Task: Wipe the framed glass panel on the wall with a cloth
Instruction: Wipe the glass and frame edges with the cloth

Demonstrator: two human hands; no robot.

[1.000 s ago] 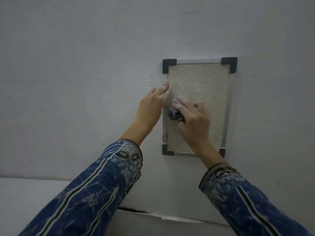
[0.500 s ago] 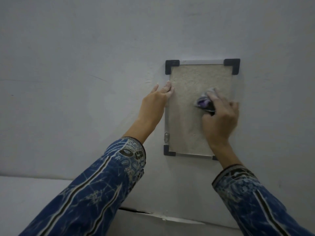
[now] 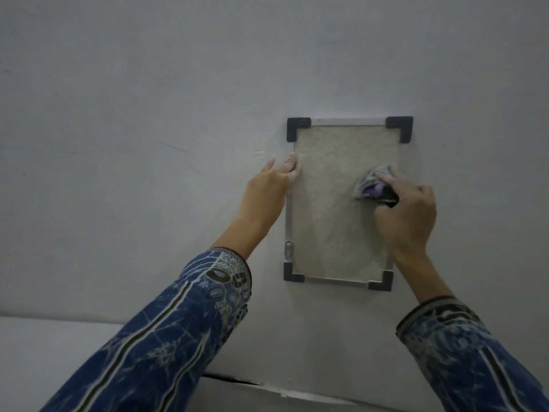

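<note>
Cloth (image 3: pixel 371 185), clenched in right hand (image 3: pixel 405 215), carried from the glass panel's (image 3: pixel 335 209) left edge to its right edge, one sweep across made; left hand (image 3: pixel 267 191) laid flat, ungrasping, on the left edge.

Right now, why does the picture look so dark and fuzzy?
In the head view the light is dim and even, so the wall looks grey-blue with no glare on the glass panel. The right hand and cloth look slightly soft. The wide lens bends the edges.
</note>
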